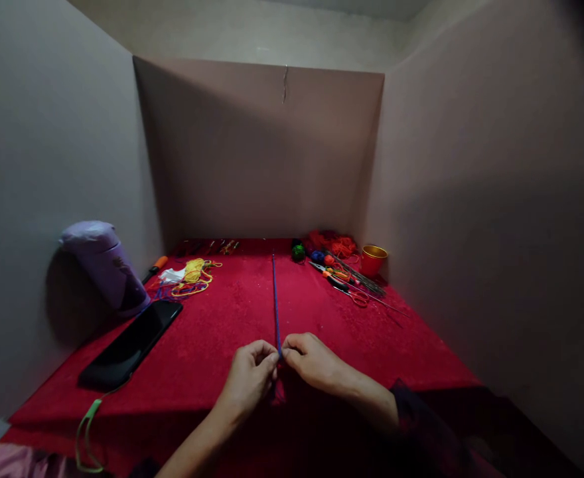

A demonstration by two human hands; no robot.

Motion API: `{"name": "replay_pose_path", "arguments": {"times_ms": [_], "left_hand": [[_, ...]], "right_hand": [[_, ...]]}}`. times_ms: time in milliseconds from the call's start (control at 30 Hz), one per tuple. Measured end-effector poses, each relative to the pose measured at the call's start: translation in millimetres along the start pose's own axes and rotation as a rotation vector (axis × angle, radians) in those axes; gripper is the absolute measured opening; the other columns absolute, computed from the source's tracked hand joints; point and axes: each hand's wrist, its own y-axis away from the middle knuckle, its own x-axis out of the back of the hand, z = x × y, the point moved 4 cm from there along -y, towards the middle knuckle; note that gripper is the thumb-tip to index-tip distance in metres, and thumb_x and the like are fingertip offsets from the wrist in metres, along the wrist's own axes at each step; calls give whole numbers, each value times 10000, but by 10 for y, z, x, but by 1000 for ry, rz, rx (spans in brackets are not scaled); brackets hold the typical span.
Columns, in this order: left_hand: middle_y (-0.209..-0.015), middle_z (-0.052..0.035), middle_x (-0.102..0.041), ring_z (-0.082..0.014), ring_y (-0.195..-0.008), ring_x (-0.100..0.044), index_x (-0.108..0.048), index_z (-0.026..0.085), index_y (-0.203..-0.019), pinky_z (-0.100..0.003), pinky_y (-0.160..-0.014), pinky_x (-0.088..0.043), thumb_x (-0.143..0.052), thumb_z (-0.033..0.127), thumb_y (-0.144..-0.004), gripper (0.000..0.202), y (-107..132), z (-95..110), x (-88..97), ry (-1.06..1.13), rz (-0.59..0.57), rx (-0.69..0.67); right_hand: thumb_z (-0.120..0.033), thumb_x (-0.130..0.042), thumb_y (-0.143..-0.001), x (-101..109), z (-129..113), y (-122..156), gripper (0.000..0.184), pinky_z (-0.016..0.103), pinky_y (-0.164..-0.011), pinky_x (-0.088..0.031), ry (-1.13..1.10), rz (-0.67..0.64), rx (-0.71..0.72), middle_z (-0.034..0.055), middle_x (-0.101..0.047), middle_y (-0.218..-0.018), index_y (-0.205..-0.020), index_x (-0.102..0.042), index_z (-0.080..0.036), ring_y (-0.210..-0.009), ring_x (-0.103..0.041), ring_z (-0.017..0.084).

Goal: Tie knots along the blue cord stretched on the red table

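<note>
A thin blue cord (275,299) runs straight from the far middle of the red cloth down to my fingers at the near edge. My left hand (252,372) pinches its near end from the left, thumb against the bent fingers. From the right, my right hand (312,360) pinches at the same spot, its fingertips almost touching the left ones. A dark pink tassel-like bunch (279,390) hangs just below the fingertips. The exact crossing of the strands is hidden between the fingers.
To the left are a black phone (131,345) with a green strap, a purple bottle (110,269) and yellow yarn (195,271). At the right lie red-handled scissors (359,300), pliers (334,280), yarn balls (316,255), thin wires (366,282) and a red cup (373,261). Panels enclose three sides.
</note>
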Motion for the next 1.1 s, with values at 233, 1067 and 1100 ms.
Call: {"name": "replay_pose_path", "arguments": {"times_ms": [233,1067,1100], "left_hand": [[-547,22,-476,-97,-533,-412,-517,160,-619,-201,-511,-299,-457,272,-781,206,39,63,64,-396,54,-232],[-723,-32,-636,-137,-598,-590,-616,197,-819,-228,-556,-405,-357,208,-880,267,476,166,-109,-865,293,-596],[-782,-51,-653,-148,-664,-604,-623,188,-857,-236,-607,-429,-368,238,-876,261,426,194,-55,-761,308,-538]], "right_hand": [[-200,-449,-758,-31,90,-35,136,195,-442,-221,-181,-190,-100,-66,-377,-510,-630,-477,-164,-461,-316,65],[-199,-524,-654,-81,182,31,65,174,-393,-194,-465,-161,-204,-78,-395,-485,-615,-490,-159,-410,-317,36],[-200,-518,-658,-75,177,34,65,173,-390,-191,-466,-163,-195,-78,-388,-485,-617,-489,-159,-409,-315,37]]}}
